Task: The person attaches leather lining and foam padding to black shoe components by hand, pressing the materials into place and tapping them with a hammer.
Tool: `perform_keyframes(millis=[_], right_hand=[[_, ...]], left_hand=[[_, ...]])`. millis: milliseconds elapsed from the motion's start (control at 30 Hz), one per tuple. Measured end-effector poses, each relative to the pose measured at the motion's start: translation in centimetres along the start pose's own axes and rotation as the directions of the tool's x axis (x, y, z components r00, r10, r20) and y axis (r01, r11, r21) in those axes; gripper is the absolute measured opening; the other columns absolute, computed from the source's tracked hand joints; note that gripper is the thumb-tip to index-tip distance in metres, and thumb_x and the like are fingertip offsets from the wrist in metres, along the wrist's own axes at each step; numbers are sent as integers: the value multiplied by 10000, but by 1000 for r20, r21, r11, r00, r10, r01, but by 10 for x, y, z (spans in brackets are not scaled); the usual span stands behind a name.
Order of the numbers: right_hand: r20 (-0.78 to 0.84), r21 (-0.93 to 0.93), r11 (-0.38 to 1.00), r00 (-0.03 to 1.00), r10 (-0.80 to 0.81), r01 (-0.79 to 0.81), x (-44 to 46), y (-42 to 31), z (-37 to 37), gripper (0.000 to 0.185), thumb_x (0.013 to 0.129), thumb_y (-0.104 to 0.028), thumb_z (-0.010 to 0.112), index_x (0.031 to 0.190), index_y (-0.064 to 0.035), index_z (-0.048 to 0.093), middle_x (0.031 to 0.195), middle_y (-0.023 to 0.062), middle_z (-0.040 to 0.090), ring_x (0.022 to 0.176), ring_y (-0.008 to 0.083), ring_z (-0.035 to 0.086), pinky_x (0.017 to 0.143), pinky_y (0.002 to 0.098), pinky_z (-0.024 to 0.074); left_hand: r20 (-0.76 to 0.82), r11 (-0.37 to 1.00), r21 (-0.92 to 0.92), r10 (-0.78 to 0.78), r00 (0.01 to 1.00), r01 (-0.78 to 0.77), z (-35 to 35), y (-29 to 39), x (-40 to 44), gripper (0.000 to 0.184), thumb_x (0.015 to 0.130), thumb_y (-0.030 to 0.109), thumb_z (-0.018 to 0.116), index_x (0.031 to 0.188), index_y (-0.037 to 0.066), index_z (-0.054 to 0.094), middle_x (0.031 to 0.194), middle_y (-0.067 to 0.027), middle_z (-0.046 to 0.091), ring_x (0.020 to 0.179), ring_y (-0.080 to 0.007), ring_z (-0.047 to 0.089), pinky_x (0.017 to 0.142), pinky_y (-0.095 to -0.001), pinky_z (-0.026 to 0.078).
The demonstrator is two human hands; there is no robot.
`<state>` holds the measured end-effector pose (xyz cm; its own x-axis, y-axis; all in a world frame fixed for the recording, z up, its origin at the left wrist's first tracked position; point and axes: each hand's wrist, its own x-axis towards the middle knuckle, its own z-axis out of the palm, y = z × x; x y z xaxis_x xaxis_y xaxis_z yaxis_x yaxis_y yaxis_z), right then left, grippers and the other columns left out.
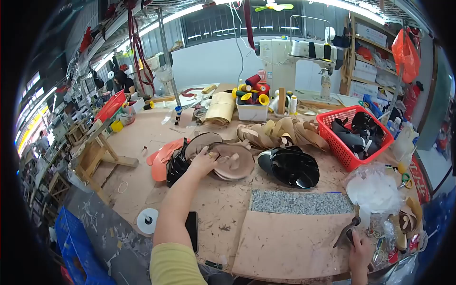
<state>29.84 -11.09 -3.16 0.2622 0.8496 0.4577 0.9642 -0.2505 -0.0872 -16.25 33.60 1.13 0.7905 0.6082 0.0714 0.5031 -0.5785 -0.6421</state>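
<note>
Left hand (204,163) rests, fingers bent, on the brown rounded pieces (242,168), mid-surface (221,204); whether it grips one cannot be told. Right hand (362,249) is closed around a hammer (349,234) at the right side of the tan board (289,244). Advisable: separate pieces singly by the rim, hammer held low and clear.

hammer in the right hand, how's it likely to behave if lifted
The hammer probably feels heavy for its size, since its dark head looks metal. It may tip head-first, as the head sits at one end, beyond the right hand.
</note>
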Motion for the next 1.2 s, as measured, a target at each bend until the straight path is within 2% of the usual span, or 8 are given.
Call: perform_keyframes(millis=[367,433,500,667,867,933,1000,1200], right_hand=[[52,0,992,991,124,-124,18,3,7,595,700,-70,712,1272,-176,586,783,95,477,728,288,520,641,402,405],[-2,19,994,994,105,-105,28,7,12,573,706,-93,718,1261,-170,595,800,95,488,738,287,523,656,396,419],[-29,37,991,991,131,-130,41,8,9,497,712,-107,717,1201,-145,633,825,99,509,751,293,529,689,401,432],[-166,207,965,978,-128,161,105,-26,8,300,699,-105,729,993,-73,676,875,105,583,831,308,568,734,416,446],[-450,198,880,838,-310,432,249,-134,99,204,770,-179,666,957,-99,658,864,86,619,831,288,617,727,423,489],[-595,90,926,766,-245,366,277,-139,116,148,791,-163,634,915,-88,663,862,88,624,819,283,626,738,431,493],[-40,15,996,995,-86,86,284,-142,130,162,807,-110,566,944,-48,623,871,121,630,798,294,649,697,393,540],[-117,-84,919,912,-393,386,271,-113,127,74,796,-106,541,826,-79,602,865,98,612,747,247,651,603,342,546]], left_hand=[[-412,712,-671,-591,694,207,-44,-27,17,265,816,95,559,1068,160,611,938,-32,608,1011,-238,569,968,-435,385],[-334,869,-112,-490,805,483,-1,-19,2,355,839,128,540,1190,166,578,1050,-40,630,1080,-233,559,1010,-489,332],[262,881,-151,-403,877,449,41,-20,-19,419,876,206,519,1290,139,525,1209,-55,611,1182,-245,522,1052,-566,234],[535,790,-87,-477,698,607,-16,-16,6,414,866,338,538,1201,112,624,1224,-115,610,1241,-259,489,1105,-624,59],[8,323,-905,-634,773,275,-43,92,109,461,898,408,557,1231,90,567,1181,-175,579,1154,-344,506,970,-452,396],[-18,212,-961,-692,721,179,-44,119,152,525,903,398,564,1271,26,524,1151,-224,588,1096,-354,552,949,-428,421],[112,150,-947,-677,727,285,-50,128,181,487,874,431,598,1234,104,587,1182,-193,594,1122,-339,550,967,-407,417],[315,-33,-935,-536,784,353,-33,121,214,320,726,345,747,972,141,739,877,-100,707,847,-243,668,813,-338,505]])
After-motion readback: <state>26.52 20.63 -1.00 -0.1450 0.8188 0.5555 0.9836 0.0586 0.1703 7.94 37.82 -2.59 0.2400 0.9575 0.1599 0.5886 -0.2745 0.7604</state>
